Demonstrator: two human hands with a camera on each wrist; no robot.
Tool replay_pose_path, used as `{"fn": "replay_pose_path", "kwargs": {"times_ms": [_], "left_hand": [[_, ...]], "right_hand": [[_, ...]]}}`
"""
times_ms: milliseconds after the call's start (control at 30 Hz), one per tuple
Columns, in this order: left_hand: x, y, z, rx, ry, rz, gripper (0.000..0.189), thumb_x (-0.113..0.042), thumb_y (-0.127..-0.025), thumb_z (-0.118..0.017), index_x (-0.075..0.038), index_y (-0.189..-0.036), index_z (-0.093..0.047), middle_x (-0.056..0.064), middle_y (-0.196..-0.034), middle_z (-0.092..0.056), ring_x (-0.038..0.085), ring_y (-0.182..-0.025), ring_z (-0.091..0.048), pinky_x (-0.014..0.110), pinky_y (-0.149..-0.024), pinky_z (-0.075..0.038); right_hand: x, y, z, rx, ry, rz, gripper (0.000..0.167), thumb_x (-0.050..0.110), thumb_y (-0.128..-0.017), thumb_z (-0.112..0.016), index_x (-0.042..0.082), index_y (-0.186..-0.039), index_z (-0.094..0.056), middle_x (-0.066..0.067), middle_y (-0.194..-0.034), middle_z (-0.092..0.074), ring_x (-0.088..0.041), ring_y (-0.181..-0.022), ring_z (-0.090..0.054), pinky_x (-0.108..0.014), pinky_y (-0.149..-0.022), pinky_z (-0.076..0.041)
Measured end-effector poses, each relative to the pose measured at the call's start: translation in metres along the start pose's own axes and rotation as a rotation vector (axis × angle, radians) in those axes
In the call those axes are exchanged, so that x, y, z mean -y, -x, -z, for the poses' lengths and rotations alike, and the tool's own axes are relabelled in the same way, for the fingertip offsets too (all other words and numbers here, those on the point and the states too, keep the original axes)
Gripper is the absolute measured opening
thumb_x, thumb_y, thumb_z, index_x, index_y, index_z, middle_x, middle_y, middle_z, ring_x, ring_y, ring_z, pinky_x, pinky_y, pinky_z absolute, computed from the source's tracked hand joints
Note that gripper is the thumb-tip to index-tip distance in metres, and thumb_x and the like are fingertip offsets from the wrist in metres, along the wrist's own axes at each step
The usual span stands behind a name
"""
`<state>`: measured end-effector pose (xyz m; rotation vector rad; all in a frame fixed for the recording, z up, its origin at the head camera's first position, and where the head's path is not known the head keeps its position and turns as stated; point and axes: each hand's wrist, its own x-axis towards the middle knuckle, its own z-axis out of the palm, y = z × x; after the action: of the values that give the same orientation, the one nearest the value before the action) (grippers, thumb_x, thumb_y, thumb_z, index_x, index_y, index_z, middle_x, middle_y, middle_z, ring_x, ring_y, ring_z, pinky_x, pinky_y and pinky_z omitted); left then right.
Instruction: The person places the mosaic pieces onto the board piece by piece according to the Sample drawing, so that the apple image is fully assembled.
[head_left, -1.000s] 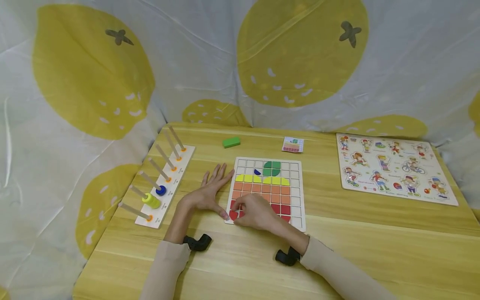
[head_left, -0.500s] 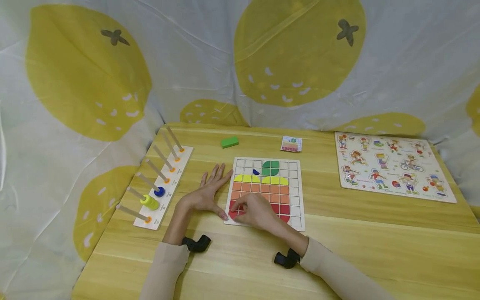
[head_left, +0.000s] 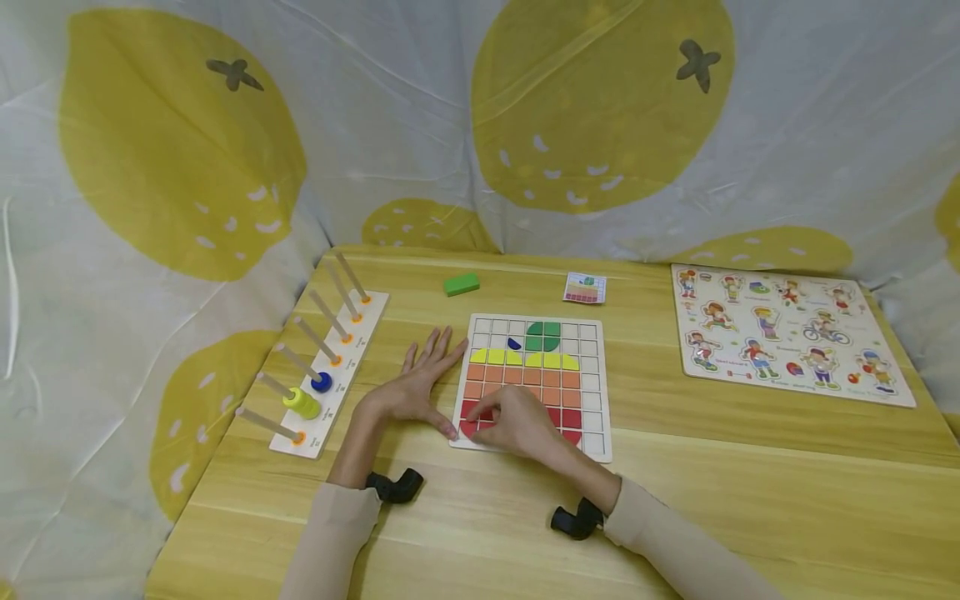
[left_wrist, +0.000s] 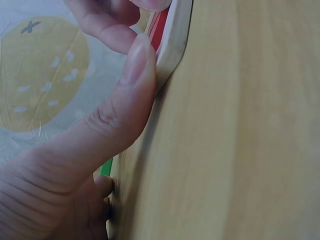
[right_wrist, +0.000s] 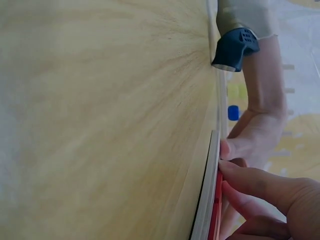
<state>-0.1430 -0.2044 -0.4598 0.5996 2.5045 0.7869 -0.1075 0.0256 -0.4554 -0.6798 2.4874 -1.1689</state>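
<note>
In the head view a pale wooden grid board [head_left: 592, 379] holds flat tiles: green leaf pieces [head_left: 543, 337], a blue piece [head_left: 513, 343], a yellow row [head_left: 495, 357], orange squares [head_left: 551, 377] and red ones [head_left: 570, 417] at the bottom. My right hand [head_left: 517, 425] bends over the near left corner, thumb and forefinger pinching a rounded red tile [head_left: 467, 428] there. It partly covers the red rows. Fingers spread, my left hand [head_left: 414, 392] lies along the board's left side. Its thumb [left_wrist: 137, 65] touches the corner in the left wrist view.
Left of the board stands a peg rack [head_left: 352, 350] with yellow rings [head_left: 303, 403] and a blue ring [head_left: 321, 382]. Behind lie a green block [head_left: 461, 284] and a small pattern card [head_left: 584, 288]. A picture puzzle board [head_left: 787, 333] lies at the right.
The rounded red tile has turned slightly and now sits closer into the board's near left corner under the right fingers. The left hand stays in place.
</note>
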Motion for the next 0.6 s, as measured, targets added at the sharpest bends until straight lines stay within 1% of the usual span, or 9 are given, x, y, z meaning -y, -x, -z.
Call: {"fn": "replay_pose_path", "kwargs": {"times_ms": [300, 600], "left_hand": [[0.0007, -0.0015, -0.0011, -0.002, -0.01, 0.002, 0.144, -0.046, -0.062, -0.098, -0.019, -0.168, -0.005, 0.015, -0.173, 0.019, 0.036, -0.16, 0.024, 0.064, -0.126, 0.016], [-0.0001, -0.001, -0.0013, -0.003, -0.011, 0.0, 0.143, -0.045, -0.063, -0.098, -0.018, -0.168, -0.005, 0.015, -0.173, 0.019, 0.036, -0.16, 0.023, 0.064, -0.126, 0.016]], "right_hand": [[-0.001, 0.0005, 0.0002, 0.0, -0.022, -0.034, 0.012, 0.015, -0.08, -0.089, 0.012, -0.091, -0.085, 0.008, -0.056, -0.051, -0.005, -0.053, -0.042, -0.019, -0.047, -0.026], [-0.0005, 0.0025, 0.0003, -0.011, -0.04, -0.028, 0.014, 0.014, -0.079, -0.089, 0.011, -0.091, -0.084, 0.008, -0.056, -0.049, -0.006, -0.053, -0.042, -0.019, -0.047, -0.026]]}}
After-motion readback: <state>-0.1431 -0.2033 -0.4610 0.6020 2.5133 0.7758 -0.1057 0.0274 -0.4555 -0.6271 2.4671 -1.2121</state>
